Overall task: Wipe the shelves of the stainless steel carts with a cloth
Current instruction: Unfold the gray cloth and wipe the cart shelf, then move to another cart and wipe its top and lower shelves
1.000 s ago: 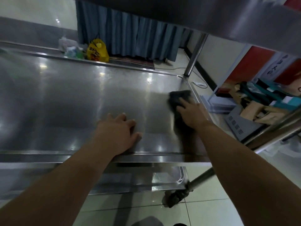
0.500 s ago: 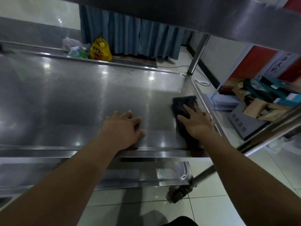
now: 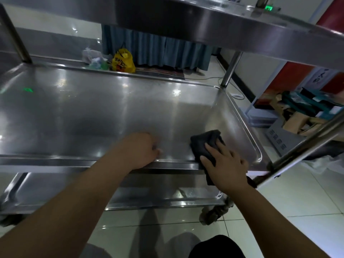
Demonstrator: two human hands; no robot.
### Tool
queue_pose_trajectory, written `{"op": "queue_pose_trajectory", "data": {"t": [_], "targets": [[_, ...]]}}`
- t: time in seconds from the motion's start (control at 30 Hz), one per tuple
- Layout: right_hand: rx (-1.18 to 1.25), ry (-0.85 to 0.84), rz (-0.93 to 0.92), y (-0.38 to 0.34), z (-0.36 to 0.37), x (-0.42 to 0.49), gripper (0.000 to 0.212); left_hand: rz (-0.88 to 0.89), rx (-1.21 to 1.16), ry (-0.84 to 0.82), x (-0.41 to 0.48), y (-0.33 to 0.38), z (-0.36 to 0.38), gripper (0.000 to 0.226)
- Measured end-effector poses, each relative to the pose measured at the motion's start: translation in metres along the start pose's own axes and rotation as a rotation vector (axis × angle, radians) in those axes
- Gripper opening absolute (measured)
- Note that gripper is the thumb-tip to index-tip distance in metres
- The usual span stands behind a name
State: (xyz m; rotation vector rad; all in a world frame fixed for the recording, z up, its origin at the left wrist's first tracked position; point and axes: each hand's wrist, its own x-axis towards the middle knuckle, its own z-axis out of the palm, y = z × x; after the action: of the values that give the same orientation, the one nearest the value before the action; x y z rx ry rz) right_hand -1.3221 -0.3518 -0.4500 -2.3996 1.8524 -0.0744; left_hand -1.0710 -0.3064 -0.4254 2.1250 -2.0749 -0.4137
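Observation:
The stainless steel cart's middle shelf (image 3: 93,112) fills the view, shiny and bare. A dark cloth (image 3: 204,144) lies at its near right corner, hanging partly over the front rim. My right hand (image 3: 225,166) presses flat on the cloth, fingers spread. My left hand (image 3: 138,150) rests on the front rim of the same shelf, fingers curled over the edge, a little left of the cloth. The top shelf (image 3: 223,23) overhangs above, and the bottom shelf (image 3: 158,194) shows below the front rim.
Cart posts stand at the far right (image 3: 229,71), far left (image 3: 14,36) and near right (image 3: 305,151). A caster wheel (image 3: 214,213) sits on the tiled floor. A yellow bag (image 3: 122,61) and blue curtain (image 3: 158,51) lie beyond; boxes and paper bags (image 3: 301,112) are piled at right.
My right hand has dragged the cloth back from mid-shelf to the near right corner, over the front rim. My left hand has slid back onto the rim. The view has pulled back.

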Motion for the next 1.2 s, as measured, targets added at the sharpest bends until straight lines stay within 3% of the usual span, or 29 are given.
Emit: {"op": "queue_pose_trajectory", "data": {"t": [0.1,0.27,0.43,0.63,0.9,1.1,1.2], "targets": [[0.02,0.018,-0.016,-0.026,0.01,-0.012,0.061,-0.028,0.032,0.074,-0.026,-0.02,0.004,0.027],[-0.056,-0.08,-0.248,-0.069,0.018,-0.022,0.085,-0.05,-0.009,0.18,-0.054,-0.033,0.012,0.033],[-0.139,-0.132,-0.281,-0.083,0.006,-0.025,0.072,-0.152,-0.139,0.117,-0.087,-0.027,-0.008,0.029],[-0.225,-0.418,-0.317,-0.098,-0.05,-0.023,0.065,-0.282,-0.26,-0.023,-0.139,-0.008,-0.06,0.041],[0.091,-0.707,-0.187,-0.129,-0.152,-0.072,0.04,-0.431,-0.312,-0.188,-0.195,0.018,-0.152,0.043],[0.421,-0.761,-0.136,-0.119,-0.261,-0.116,0.027,-0.431,-0.436,-0.207,-0.224,0.064,-0.22,0.038],[0.485,-0.725,-0.116,-0.1,-0.305,-0.132,0.036,-0.397,-0.461,-0.201,-0.229,0.088,-0.244,0.037]]}}
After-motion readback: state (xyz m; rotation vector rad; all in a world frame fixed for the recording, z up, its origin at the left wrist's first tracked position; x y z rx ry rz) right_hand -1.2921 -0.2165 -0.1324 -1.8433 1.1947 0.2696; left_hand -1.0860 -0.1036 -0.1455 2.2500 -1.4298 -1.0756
